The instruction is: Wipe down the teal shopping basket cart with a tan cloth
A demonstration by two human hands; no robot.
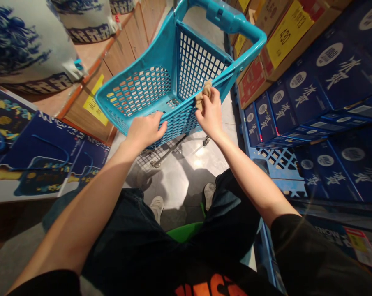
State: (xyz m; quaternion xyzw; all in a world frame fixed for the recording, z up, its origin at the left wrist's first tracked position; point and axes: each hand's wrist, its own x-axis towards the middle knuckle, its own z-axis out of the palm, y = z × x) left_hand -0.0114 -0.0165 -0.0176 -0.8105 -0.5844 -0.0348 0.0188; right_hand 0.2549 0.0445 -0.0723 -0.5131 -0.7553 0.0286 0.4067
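Note:
A blue plastic shopping cart (136, 92) stands in front of me, its long side turned my way and its handle at the upper right. My left hand (145, 129) rests on the near rim with the fingers curled over the edge, so their tips are hidden inside the basket. Farther right along that rim, my right hand (211, 111) pinches a crumpled tan cloth (203, 98) against the cart's side. Nothing lies in the part of the basket that I can see.
On the right, blue boxes (324, 82) are stacked on a blue plastic pallet (280, 164), beside cardboard cartons (284, 33). Large blue-and-white jars (25, 45) stand on a wooden shelf at left, above dark blue gift bags (47, 152). Something green (184, 232) shows beneath me.

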